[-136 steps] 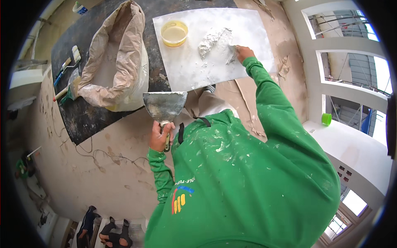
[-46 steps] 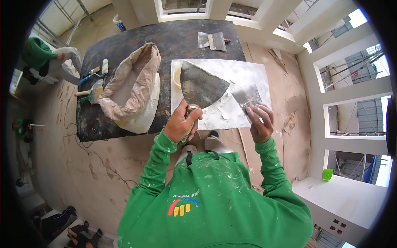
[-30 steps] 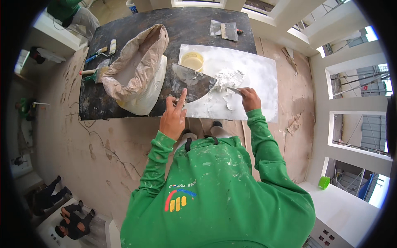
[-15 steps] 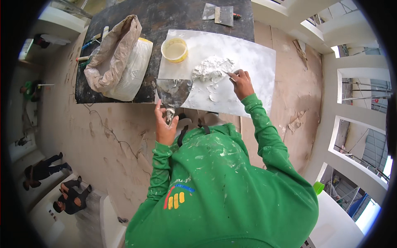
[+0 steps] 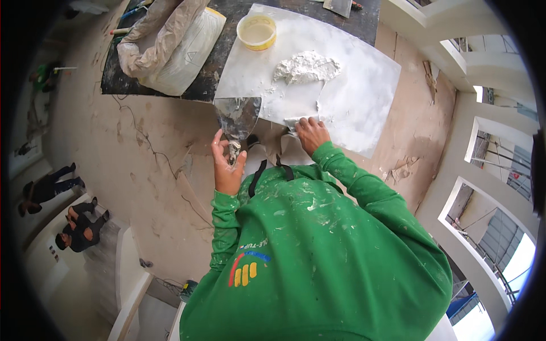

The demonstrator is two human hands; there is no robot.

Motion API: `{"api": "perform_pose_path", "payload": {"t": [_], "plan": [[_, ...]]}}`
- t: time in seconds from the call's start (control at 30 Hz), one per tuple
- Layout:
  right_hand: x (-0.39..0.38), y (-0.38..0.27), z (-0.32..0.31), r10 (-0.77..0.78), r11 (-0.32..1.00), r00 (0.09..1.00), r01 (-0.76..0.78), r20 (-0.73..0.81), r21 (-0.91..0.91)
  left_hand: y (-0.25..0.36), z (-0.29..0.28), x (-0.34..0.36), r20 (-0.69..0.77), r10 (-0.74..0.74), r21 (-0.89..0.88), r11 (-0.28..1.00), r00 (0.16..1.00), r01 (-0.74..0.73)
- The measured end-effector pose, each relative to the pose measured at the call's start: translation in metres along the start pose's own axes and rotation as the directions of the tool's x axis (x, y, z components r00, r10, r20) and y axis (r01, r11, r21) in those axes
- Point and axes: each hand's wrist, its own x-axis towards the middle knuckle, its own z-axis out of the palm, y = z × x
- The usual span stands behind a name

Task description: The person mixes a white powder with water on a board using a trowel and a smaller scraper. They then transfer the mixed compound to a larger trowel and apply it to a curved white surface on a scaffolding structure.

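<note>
My left hand (image 5: 228, 173) grips the handle of a wide, stained putty knife, its blade (image 5: 239, 113) flat side up at the front edge of a white board (image 5: 361, 79). At that edge, to the right, my right hand (image 5: 313, 136) is closed on a small metal scraper (image 5: 292, 123), largely hidden by my fingers. Beyond it a mound of white putty (image 5: 307, 67) lies on the board, with a thin trail running down from it. A round yellow tub (image 5: 256, 44) with pale contents sits at the board's back left.
The dark table (image 5: 122, 82) holds an open sack (image 5: 182, 62), brush and roller handles (image 5: 119, 31) and spare scrapers (image 5: 338, 8) at the back. Cables (image 5: 153, 150) run over the floor. Two people in dark clothes (image 5: 85, 227) are at lower left. Window openings (image 5: 483, 227) line the right.
Since half a second ago my right hand has moved from beside the putty mound down to the board's front edge. Earlier it was higher on the board; the large knife stays in my left hand.
</note>
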Motion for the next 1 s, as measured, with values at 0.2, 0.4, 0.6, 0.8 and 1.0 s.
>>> {"api": "perform_pose_path", "payload": {"t": [0.2,0.4,0.6,0.8,1.0], "plan": [[-0.021,0.017,-0.068,0.085,0.981,0.996,-0.08,-0.023,0.174,-0.003,-0.023,0.011,0.355,0.055,-0.438,0.891,0.933,0.114],[-0.018,-0.04,-0.181,0.316,0.644,0.788,0.231,-0.528,0.729,0.011,-0.048,0.01,0.717,0.207,-0.592,0.685,0.666,0.425],[-0.037,-0.125,-0.216,-0.068,0.599,0.605,0.661,-0.793,0.453,0.018,-0.064,0.004,0.84,0.381,-0.538,0.491,0.387,0.685],[-0.052,-0.065,-0.168,-0.068,0.967,0.967,0.125,-0.246,0.221,0.021,-0.119,0.014,0.889,0.339,-0.436,0.833,0.309,0.34],[-0.041,0.054,-0.087,0.267,0.955,0.93,-0.29,-0.253,-0.056,-0.002,-0.143,0.0,0.731,0.543,-0.638,0.759,0.412,0.132]]}}
